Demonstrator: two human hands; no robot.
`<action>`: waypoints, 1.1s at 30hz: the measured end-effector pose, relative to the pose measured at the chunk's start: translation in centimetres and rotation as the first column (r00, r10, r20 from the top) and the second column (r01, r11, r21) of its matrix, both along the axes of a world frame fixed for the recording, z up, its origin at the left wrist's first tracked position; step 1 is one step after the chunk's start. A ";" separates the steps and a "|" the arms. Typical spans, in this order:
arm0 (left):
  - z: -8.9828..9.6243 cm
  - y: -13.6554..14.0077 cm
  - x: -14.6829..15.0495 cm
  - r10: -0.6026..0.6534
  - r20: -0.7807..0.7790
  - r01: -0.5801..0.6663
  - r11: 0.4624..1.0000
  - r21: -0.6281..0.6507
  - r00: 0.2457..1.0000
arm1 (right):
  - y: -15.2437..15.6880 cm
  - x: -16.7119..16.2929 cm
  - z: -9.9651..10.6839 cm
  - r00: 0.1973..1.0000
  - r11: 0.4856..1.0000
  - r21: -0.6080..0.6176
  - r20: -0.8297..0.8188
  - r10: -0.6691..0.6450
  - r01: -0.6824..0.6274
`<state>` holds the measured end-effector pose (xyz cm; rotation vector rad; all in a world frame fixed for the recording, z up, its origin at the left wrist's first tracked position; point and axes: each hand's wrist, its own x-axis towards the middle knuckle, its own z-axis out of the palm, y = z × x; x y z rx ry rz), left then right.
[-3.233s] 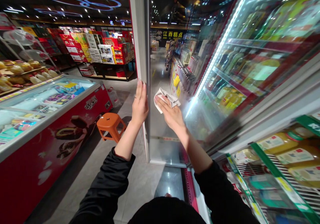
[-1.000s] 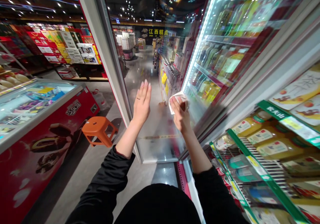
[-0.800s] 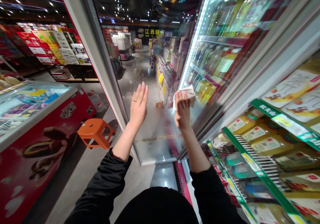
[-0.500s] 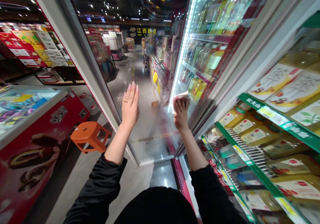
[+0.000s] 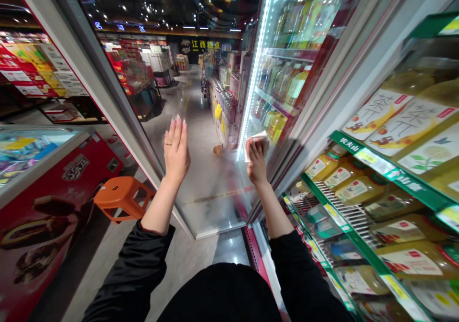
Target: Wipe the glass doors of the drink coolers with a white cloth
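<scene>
A glass cooler door [image 5: 211,212] with a pale metal frame stands swung out in front of me. My left hand [image 5: 177,152] is raised with its fingers stretched out, flat at the left part of the pane, holding nothing; whether the palm touches the glass I cannot tell. At the right part of the pane, my right hand [image 5: 257,161] presses a folded white cloth [image 5: 263,136] to the glass with its fingers. The cloth shows above and beside the fingers, and the rest is hidden under the hand.
On the right, cooler shelves with green price rails [image 5: 394,171] hold several juice bottles [image 5: 412,260]. An orange stool [image 5: 124,195] stands left of the door, beside a red chest freezer [image 5: 53,207]. Through the glass, an aisle with stacked goods [image 5: 224,102] shows.
The view has turned slightly right, so the door and shelves appear further left. My left hand stays flat and appears further left; my right hand keeps the cloth on the glass.
</scene>
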<state>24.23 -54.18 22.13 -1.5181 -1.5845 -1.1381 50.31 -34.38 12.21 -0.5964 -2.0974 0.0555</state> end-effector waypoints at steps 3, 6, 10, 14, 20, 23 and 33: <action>0.3 -0.1 0.1 0.010 0.003 -0.010 1.000 -0.010 1.000 | 1.6 1.0 -0.6 0.994 0.998 -0.046 -0.097 -0.040 0.035; 0.6 -0.2 0.4 0.026 0.024 -0.025 0.999 -0.026 0.999 | 3.2 1.8 0.6 0.975 0.995 -0.070 -0.201 -0.090 0.077; 1.0 -0.3 0.7 0.039 0.058 -0.037 0.999 -0.036 0.998 | 3.6 2.6 1.4 0.992 0.997 -0.049 -0.107 -0.067 0.062; 1.2 -0.3 0.6 0.039 0.078 -0.035 0.998 -0.057 0.996 | 3.2 3.8 -0.6 0.999 0.997 -0.069 -0.019 -0.047 0.045; 1.1 -0.3 0.4 0.039 0.040 -0.037 0.999 -0.034 0.998 | 4.9 4.5 -1.4 0.978 0.986 -0.116 -0.159 -0.134 0.116; 1.1 -0.3 0.4 0.031 0.050 -0.029 0.999 -0.031 0.998 | 6.0 4.0 0.4 0.934 0.983 -0.134 -0.316 -0.164 0.128; 0.7 -0.7 -0.5 0.075 -0.007 -0.075 0.996 -0.040 0.997 | 7.0 5.3 -2.3 0.963 0.994 -0.028 -0.244 -0.111 0.107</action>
